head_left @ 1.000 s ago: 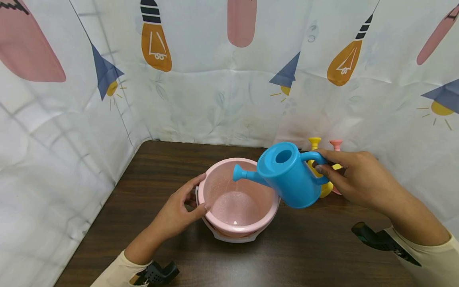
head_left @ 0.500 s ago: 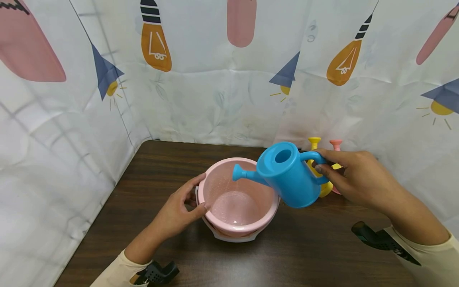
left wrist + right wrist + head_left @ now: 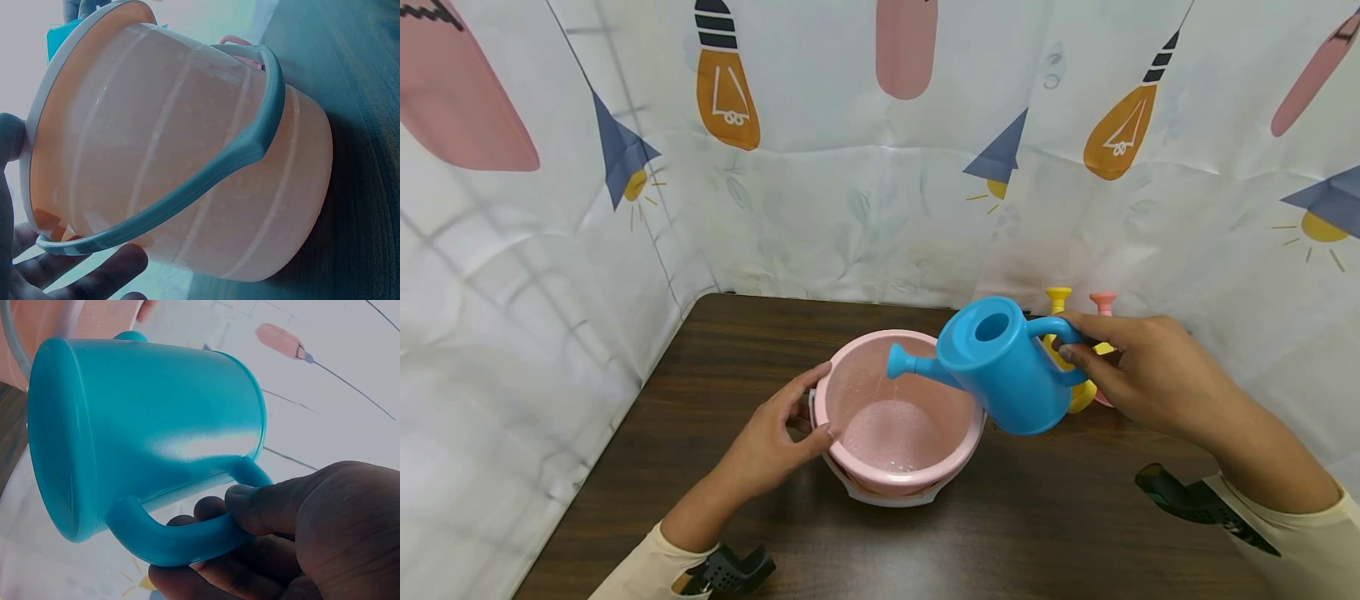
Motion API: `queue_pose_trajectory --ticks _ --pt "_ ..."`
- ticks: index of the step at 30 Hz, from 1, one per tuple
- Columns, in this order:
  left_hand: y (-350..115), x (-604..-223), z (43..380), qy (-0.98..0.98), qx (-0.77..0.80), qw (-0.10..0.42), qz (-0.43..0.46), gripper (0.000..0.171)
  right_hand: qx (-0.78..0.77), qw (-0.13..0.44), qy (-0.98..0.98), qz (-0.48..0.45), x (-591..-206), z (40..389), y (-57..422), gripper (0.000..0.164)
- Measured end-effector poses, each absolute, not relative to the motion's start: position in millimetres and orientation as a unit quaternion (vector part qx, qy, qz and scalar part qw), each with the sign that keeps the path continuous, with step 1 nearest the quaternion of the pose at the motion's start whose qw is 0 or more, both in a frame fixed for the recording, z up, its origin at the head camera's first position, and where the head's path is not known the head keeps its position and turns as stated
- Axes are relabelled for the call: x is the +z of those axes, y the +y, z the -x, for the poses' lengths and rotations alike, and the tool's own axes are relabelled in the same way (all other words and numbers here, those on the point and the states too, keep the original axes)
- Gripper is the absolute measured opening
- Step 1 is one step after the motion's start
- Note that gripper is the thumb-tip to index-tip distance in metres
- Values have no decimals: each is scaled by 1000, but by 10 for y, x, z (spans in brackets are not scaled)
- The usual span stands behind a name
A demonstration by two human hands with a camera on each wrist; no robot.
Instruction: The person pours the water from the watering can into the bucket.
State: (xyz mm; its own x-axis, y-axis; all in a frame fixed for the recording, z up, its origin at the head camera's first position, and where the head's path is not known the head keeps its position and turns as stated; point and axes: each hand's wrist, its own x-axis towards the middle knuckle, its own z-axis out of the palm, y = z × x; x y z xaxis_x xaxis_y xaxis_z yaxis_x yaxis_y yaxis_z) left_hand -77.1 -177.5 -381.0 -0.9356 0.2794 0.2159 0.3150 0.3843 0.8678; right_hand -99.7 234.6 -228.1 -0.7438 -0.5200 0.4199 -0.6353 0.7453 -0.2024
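Observation:
A pink bucket (image 3: 898, 477) stands on the table, its pale handle (image 3: 206, 187) hanging down along the outside. My left hand (image 3: 771, 437) grips the bucket's left rim, thumb over the edge and fingers on the outer side. Curled round the handle of a blue watering can (image 3: 1011, 387), my right hand (image 3: 1157, 375) holds the can tilted, clear of the table. The can's spout head (image 3: 898, 361) points over the bucket's mouth, and thin streams of water fall from it into the bucket. In the right wrist view, thumb and fingers (image 3: 259, 509) close round the can's handle.
Behind the blue can stand a yellow watering can (image 3: 1081, 398) and a pink watering can (image 3: 1103, 302), both partly hidden by it and my right hand. The dark wooden table (image 3: 647, 467) meets a printed cloth (image 3: 850, 225) at the back and left.
Hands, bucket and blue watering can hold the same positions. Water keeps falling from the spout, and more small bubbles show near the front of the bucket's inside.

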Motion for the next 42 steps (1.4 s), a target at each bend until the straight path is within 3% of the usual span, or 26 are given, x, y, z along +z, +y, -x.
queue_pose_trajectory --ticks 42 --pt "-1765 -3805 768 -835 -519 24 179 72 171 163 -919 -314 -2284 1002 2357 40"
